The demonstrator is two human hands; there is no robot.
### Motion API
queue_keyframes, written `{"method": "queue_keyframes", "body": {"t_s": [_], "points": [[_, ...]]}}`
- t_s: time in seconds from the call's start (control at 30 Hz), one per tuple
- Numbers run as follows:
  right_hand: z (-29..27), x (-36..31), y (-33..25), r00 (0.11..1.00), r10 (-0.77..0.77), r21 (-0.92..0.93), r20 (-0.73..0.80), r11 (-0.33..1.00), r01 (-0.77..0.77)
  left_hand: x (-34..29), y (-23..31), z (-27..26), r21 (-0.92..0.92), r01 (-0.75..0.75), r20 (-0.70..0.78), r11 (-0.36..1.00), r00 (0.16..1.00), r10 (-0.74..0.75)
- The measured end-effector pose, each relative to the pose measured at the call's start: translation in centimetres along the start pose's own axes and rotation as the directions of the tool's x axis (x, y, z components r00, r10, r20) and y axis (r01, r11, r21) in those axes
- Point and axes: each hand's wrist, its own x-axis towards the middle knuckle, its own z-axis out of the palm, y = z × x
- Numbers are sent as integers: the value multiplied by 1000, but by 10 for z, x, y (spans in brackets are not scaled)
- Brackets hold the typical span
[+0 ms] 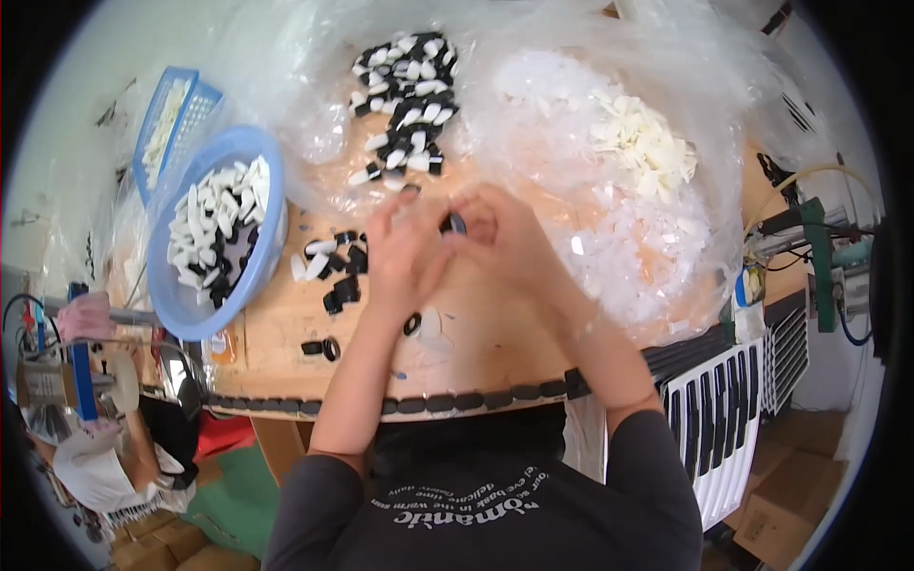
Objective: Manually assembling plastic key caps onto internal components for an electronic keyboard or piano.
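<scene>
Over the middle of the table, my two hands meet fingertip to fingertip. My right hand (pixel 505 236) pinches a small dark part (pixel 452 225) with a lighter bluish edge. My left hand (pixel 409 249) closes in from the other side with bent fingers; what lies between its fingertips is hidden and slightly blurred. Beside the left wrist lie loose black parts (pixel 348 288) and white oval pieces (pixel 317 262). Nearer to me are a black ring (pixel 330 348) and, by the left forearm, another black ring (pixel 412 324) next to a whitish piece (pixel 433 324).
A blue basin (pixel 276 214) of white and black pieces stands left, with a blue basket (pixel 195 76) behind. Black-and-white parts (pixel 409 95) pile at the back. Clear plastic with white pieces (pixel 647 152) covers the right. Black strips line the front edge. A co-worker (pixel 105 457) sits at far left.
</scene>
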Motion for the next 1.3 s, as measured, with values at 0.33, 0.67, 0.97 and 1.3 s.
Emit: {"method": "queue_keyframes", "body": {"t_s": [0.33,0.67,0.97,1.3], "points": [[7,53,-8,891,-244,-675,382,585,449,-47,-8,-71,-149,212,465,966,877,-121],[33,-33,37,665,-80,-627,743,265,733,-76,18,-58,11,236,490,972,846,-211],[15,-12,-5,982,-65,36,-180,997,73,-43,8,-52,-191,422,372,886,867,-332],[18,-23,12,897,-319,-111,-305,948,299,-7,21,-4,-865,484,316,135,734,-601]]}}
